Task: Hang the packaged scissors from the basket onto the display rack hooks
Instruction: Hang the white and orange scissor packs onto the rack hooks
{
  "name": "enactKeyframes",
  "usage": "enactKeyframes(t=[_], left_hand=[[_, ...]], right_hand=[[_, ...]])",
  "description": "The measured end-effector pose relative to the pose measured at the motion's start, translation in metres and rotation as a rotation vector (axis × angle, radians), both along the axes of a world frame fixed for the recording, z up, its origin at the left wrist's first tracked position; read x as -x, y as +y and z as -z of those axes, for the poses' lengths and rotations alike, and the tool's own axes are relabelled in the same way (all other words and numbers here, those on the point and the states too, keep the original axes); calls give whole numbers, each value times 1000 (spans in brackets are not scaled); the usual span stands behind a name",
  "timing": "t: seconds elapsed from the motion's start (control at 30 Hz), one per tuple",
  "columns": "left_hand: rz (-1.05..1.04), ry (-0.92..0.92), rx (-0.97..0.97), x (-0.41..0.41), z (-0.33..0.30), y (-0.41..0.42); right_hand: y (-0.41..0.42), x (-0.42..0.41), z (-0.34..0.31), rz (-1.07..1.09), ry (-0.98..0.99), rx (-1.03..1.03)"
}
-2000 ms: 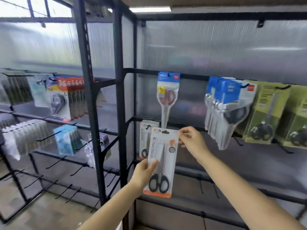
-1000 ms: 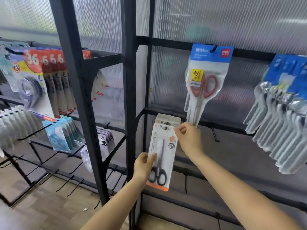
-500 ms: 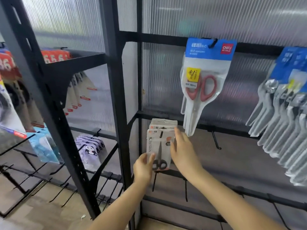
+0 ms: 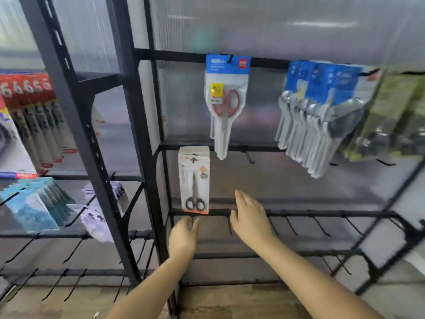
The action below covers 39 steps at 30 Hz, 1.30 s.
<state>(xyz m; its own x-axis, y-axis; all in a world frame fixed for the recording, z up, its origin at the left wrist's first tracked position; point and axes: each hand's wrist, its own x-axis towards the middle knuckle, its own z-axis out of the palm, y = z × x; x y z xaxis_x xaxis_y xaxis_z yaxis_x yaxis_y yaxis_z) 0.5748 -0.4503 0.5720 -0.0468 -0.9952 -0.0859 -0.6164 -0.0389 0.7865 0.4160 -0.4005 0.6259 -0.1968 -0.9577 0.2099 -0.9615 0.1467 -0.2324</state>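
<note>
Now the black-handled scissors pack point(image 4: 194, 180) hangs upright just above the left hand point(image 4: 184, 238). Both it and the right hand point(image 4: 249, 217) are flat-fingered, holding nothing; no basket shows.

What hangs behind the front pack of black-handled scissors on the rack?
Behind the front pack of black-handled scissors, top edges of more matching packs show on the same hook. How many, and their scissors, stay covered. Both hands are off it.

White scissors pack point(image 4: 194, 180) — orange trim, black handles — black rack point(image 4: 147, 111).
</note>
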Motion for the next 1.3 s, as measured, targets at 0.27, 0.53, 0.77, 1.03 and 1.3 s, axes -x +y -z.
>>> enactKeyframes(t=[0.27,0.53,0.77,1.03,1.3], left_hand=[[496,-164,89,90,3,101],[966,-94,140,215,-26,219],[1241,-131,201,304,-14,308],[1447,-295,36,396,70,375],[1502,-513,-117,458,194,377]], right_hand=[[148,48,36,320,-36,-95],[306,128,29,783,-97,-47],[430,178,44,1090,-197,-47],[502,248,121,1288,-373,-144],[518,278,265,1316,-687,-298]])
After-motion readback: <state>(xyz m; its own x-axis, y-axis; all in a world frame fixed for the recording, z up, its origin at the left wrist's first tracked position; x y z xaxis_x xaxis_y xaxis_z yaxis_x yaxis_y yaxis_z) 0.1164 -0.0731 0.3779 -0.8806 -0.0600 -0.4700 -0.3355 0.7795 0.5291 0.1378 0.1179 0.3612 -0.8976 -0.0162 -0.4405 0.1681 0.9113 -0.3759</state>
